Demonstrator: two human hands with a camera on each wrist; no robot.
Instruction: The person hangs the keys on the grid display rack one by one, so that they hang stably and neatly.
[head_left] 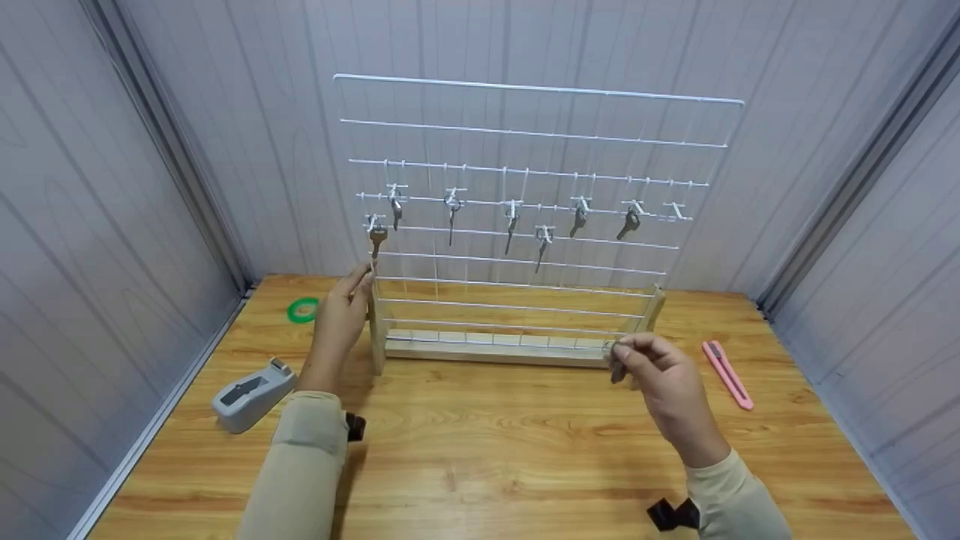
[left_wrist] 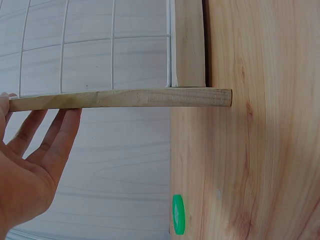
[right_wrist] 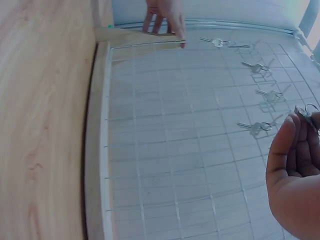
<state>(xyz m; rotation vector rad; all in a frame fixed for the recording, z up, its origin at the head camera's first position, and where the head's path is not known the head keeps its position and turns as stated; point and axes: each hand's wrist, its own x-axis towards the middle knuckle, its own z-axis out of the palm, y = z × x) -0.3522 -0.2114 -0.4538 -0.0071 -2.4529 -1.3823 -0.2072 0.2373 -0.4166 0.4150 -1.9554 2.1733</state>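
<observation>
A white wire grid rack (head_left: 525,225) stands upright on the wooden tabletop (head_left: 487,450), held at its foot by a wooden base bar (head_left: 495,346) and 2 wooden side posts. Small hooks clip onto its middle wires, and 7 keys hang from them in a loose row; the leftmost key (head_left: 377,238) has a brassy head and hangs lowest on that side, just above the left hand. One hook (head_left: 677,211) at the far right of the row carries nothing.

The left hand (head_left: 341,319) is at the rack's left post (head_left: 373,330), fingers straight and relaxed. In the left wrist view the fingertips (left_wrist: 70,117) lie against the edge of that post, gripping nothing.

The right hand (head_left: 660,375) hovers near the right end of the base bar, in front of the right post (head_left: 651,311). Its thumb and fingers are drawn together around a small metal key (head_left: 616,367), which hangs below the fingertips. In the right wrist view a key ring (right_wrist: 309,111) shows above the curled fingers.

On the tabletop, a green roll of tape (head_left: 304,310) lies left of the rack near the back wall. A grey tape dispenser (head_left: 251,394) sits nearer the front, beside the left sleeve. A pink utility knife (head_left: 727,373) lies to the right of the right hand, apart from it
</observation>
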